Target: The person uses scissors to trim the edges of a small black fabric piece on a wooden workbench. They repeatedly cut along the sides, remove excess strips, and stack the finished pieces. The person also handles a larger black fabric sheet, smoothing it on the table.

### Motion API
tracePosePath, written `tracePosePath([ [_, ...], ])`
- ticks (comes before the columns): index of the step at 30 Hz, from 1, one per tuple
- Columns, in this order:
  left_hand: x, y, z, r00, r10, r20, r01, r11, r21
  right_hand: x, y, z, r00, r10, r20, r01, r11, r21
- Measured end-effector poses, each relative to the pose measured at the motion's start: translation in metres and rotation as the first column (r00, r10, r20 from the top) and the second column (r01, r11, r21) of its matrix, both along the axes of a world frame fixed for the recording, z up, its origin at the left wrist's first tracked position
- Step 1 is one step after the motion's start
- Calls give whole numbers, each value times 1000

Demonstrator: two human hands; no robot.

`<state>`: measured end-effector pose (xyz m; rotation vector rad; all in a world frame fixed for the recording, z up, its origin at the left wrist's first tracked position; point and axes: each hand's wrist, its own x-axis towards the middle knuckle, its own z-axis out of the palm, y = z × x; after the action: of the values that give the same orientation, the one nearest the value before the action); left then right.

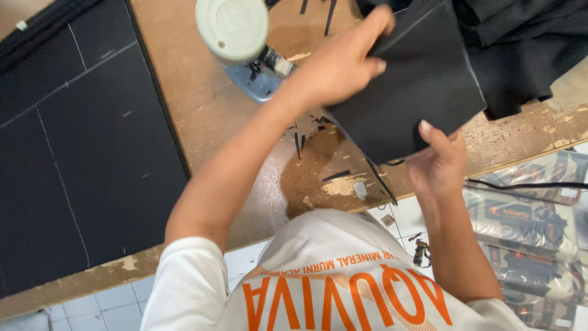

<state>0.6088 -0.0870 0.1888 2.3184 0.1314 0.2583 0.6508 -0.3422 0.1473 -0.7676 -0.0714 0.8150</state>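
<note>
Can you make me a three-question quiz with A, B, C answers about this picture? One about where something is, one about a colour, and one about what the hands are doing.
1. Where is the cutting machine?
A. on the wooden table, left of the held cloth
B. on the tiled floor
C. on the person's lap

2. What colour is the cloth piece in the hands?
A. white
B. black
C. orange

3. How is the cloth piece held?
A. it lies alone, untouched
B. only one hand touches it
C. both hands have a grip on it

Answers:
1 A, it stands on the wooden table beside the cloth.
2 B, the piece is plainly black.
3 C, the left hand lies on its top and the right hand pinches its lower edge.
</note>
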Motion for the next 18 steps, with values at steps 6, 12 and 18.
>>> tracePosePath([
  [6, 105, 40, -45, 1000, -19, -16, 22, 966, 259, 14, 56, -48, 958, -68, -278, 106, 987, 122],
  [12, 106, 18, -116, 939, 309, -154, -222, 882, 417, 11, 77, -86, 924, -204, -322, 199, 979, -49],
  [18, 104, 29, -105, 889, 321, -327, -223, 927, 303, 12, 72, -76, 971, -151, -185, 141, 988, -67],
])
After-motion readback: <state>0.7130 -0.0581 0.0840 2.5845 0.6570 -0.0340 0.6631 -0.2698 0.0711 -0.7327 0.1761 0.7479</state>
